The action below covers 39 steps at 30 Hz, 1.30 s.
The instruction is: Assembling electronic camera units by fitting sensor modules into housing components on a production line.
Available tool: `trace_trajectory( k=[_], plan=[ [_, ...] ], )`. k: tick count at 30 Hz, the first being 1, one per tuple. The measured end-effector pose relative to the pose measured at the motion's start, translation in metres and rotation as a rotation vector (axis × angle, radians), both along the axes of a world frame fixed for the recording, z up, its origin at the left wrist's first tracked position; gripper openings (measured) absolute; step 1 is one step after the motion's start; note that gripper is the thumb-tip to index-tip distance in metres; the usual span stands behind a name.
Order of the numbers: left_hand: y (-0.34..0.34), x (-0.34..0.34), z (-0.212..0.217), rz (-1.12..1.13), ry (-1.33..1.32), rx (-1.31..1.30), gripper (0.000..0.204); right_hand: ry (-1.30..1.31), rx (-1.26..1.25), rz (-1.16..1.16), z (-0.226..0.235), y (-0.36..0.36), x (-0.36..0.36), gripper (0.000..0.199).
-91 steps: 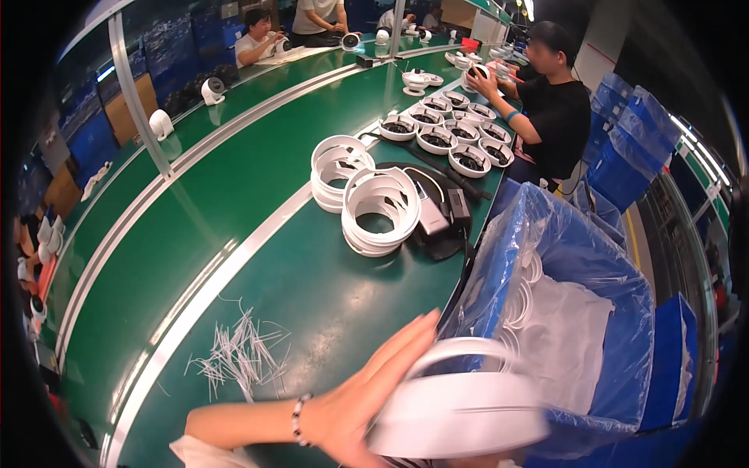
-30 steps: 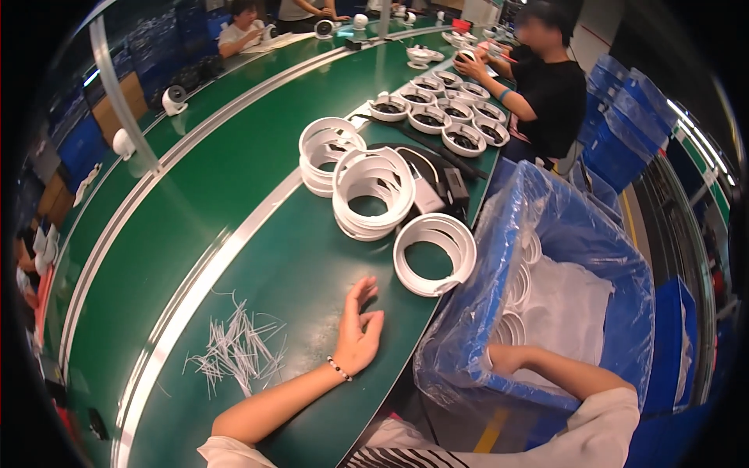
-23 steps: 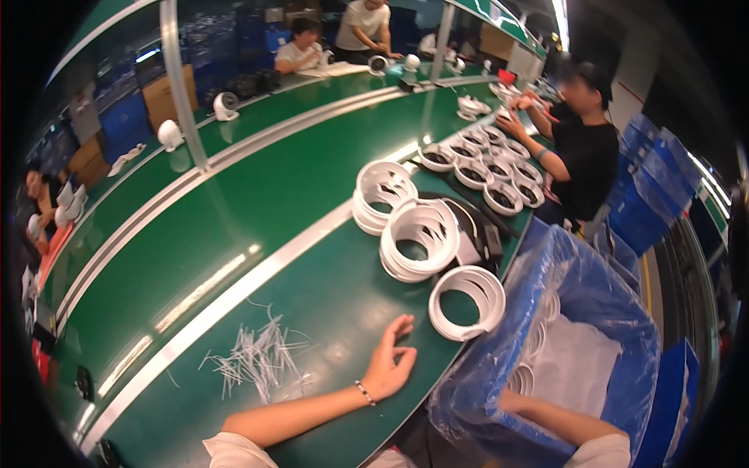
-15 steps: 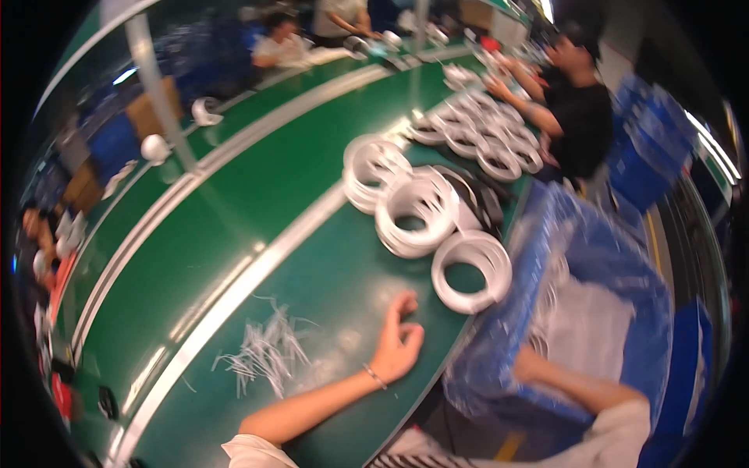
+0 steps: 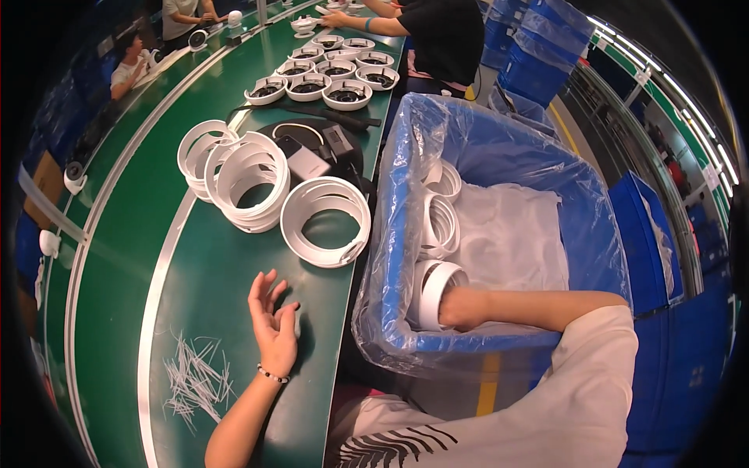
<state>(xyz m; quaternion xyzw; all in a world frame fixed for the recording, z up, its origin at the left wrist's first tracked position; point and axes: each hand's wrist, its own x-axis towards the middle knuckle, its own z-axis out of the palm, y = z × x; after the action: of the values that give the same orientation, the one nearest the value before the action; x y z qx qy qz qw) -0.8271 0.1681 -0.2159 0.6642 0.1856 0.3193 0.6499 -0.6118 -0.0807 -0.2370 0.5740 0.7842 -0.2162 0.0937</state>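
My left hand (image 5: 275, 331) hovers over or rests on the green table, palm turned up, fingers loosely apart and holding nothing. Just beyond it lies a short stack of white plastic rings (image 5: 292, 222), with two taller ring stacks, a middle one (image 5: 221, 183) and a far one (image 5: 186, 160), to its left. Inside the blue bin, my right hand (image 5: 464, 306) reaches into a white ring (image 5: 429, 296) by the near left wall and grips it; the fingertips are hidden inside. More white rings (image 5: 438, 222) stand on edge along that wall.
The blue bin (image 5: 398, 257) has a clear plastic liner and a white sheet (image 5: 507, 234). Thin white strips (image 5: 197, 382) lie in a pile on the table. Behind the stacks are a black bag-like item and a grey box (image 5: 303, 158). Farther off, round white housings (image 5: 337, 70) sit near a co-worker (image 5: 445, 39).
My view has swung to the right, so the bin sits more centrally. My right hand, which was hidden behind the bin's edge, now shows at the ring. My left hand stays open.
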Motion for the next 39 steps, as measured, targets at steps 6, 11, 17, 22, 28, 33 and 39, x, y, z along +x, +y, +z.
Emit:
trace_trajectory(
  k=[6,11,17,22,28,33,39],
  plan=[
    [0.001,-0.001,0.003,0.016,-0.001,-0.002,0.058,-0.048,0.506,0.009,-0.021,-0.013,0.006,0.015],
    [0.002,0.002,0.005,0.009,0.011,0.007,0.057,0.042,0.447,-0.014,-0.013,-0.007,0.009,0.013],
    [0.002,0.0,0.003,0.022,0.011,0.002,0.057,-0.039,-0.033,-0.245,0.04,0.023,-0.009,0.017],
    [0.001,0.0,0.003,0.03,-0.002,0.003,0.055,-0.029,-0.252,-0.318,0.09,0.037,-0.008,0.025],
    [-0.003,0.014,0.004,-0.007,-0.03,-0.051,0.058,0.536,-0.016,-0.639,0.171,0.003,0.024,0.03],
    [0.008,-0.004,0.01,0.041,-0.061,-0.036,0.061,0.624,0.477,-0.863,0.226,0.0,-0.01,0.061],
    [-0.012,-0.026,0.054,-0.358,-0.278,0.205,0.106,0.657,1.118,-0.914,0.216,0.081,-0.101,0.059]
  ],
)
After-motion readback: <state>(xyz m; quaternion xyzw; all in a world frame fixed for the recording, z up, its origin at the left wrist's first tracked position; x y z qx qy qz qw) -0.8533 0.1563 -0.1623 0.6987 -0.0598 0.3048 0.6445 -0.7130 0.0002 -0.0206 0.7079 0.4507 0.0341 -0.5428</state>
